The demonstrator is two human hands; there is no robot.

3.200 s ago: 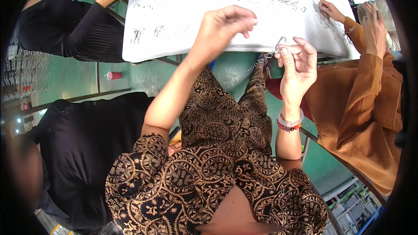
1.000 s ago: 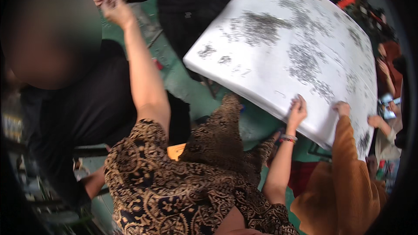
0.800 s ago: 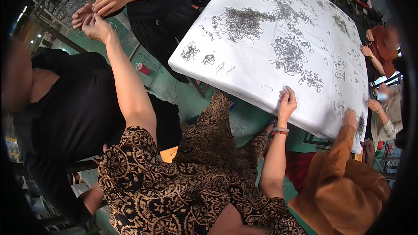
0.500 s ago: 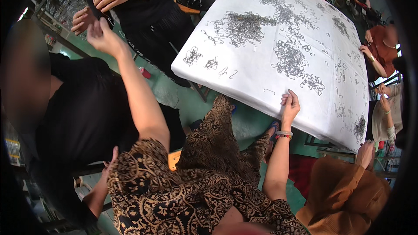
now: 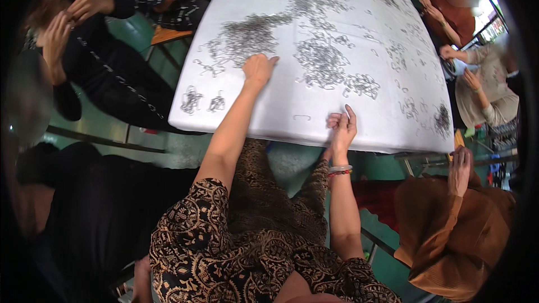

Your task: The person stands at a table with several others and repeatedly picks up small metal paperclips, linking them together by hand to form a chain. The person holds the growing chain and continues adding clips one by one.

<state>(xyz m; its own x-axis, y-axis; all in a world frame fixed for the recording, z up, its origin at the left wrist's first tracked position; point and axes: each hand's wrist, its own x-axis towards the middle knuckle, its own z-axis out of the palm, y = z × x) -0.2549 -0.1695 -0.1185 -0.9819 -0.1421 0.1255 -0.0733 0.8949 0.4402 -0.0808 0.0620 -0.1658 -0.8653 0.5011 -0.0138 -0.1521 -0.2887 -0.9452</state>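
My left hand (image 5: pixel 258 70) reaches over the white-covered table (image 5: pixel 275 118), its fingers curled and its thumb sticking out to the right. Its fingertips are hidden, so what they hold, if anything, does not show. It lies at the near edge of a dense dark pile of thin bent wire hooks (image 5: pixel 247 35). My right hand (image 5: pixel 343 127) hovers at the table's near edge with its index finger stretched and the other fingers loosely bent, nothing visible in it. One lone wire hook (image 5: pixel 302 117) lies to its left, and a grey heap of wire hooks (image 5: pixel 321 63) sits beyond it.
Two small clumps of hooks (image 5: pixel 191 100) lie near the left corner. Smaller scatters (image 5: pixel 409 108) and a dark clump (image 5: pixel 442 120) are at the right. Co-workers surround the table: one in black (image 5: pixel 106 67) at left, one in a brown top (image 5: pixel 449 230) at near right.
My left hand has swung from beside a co-worker's hands at the left onto the hook pile. My view has turned left-to-right toward the table. My right hand stays by the near edge.
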